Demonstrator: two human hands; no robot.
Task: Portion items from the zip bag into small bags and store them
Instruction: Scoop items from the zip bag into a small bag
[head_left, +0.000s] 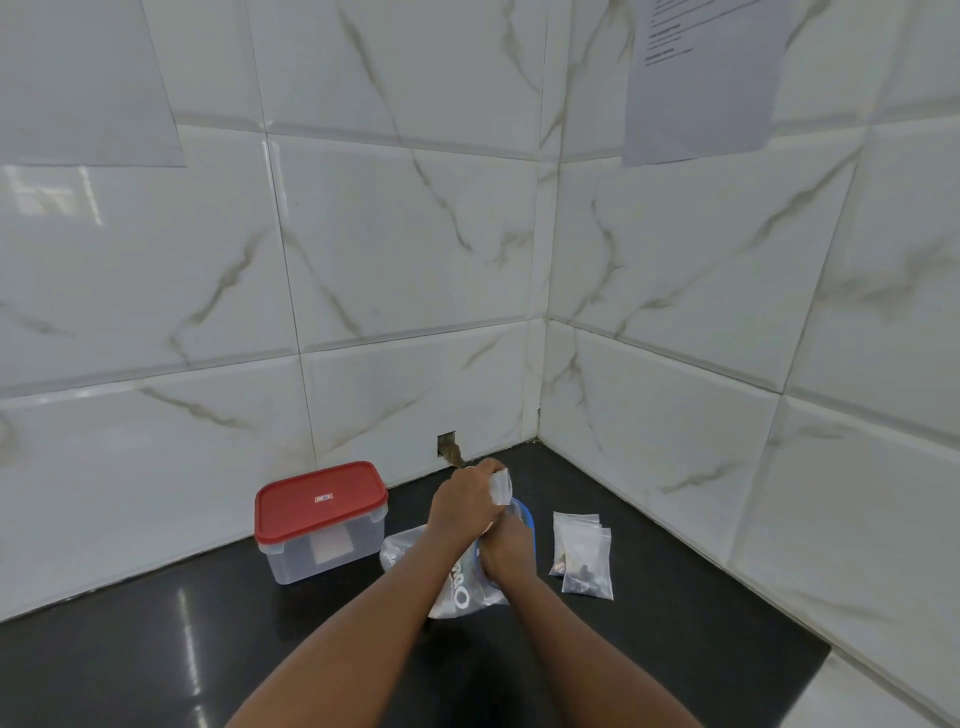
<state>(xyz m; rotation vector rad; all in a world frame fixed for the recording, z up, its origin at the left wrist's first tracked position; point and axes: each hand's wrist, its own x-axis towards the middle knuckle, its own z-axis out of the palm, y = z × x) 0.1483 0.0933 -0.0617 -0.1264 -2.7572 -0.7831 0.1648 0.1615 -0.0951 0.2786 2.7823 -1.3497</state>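
Work surface: a glossy black countertop (156, 649) set into a corner, carrying streaks of reflected light at the near left; its near right end gives way to pale tile. Two bare forearms (337, 649) enter from the bottom edge, cut off by the frame. Zip bag (457, 592), clear with a blue closure strip, stands mid-counter, partly covered by the left forearm; the contents show as small rings and dark pieces and cannot be identified. Right hand (506, 553) is at the bag's mouth with its fingers out of sight, so its grasp cannot be determined. Left hand (462, 506), just above it, is curled and pinches an upright small bag (500, 486); whether this holds anything is not discernible. Filled small bags (582, 558) lie overlapped near the right of the zip bag, with dark contents at their lower ends. Clear container (324, 545) with its red lid closed sits to the left by the wall; a pale patch shows inside. Walls (389, 234) are white veined tile, with a small rough notch (448, 447) at counter level. A printed sheet (701, 83), text illegible, hangs upper right; a second sheet (88, 83) upper left is cut off.
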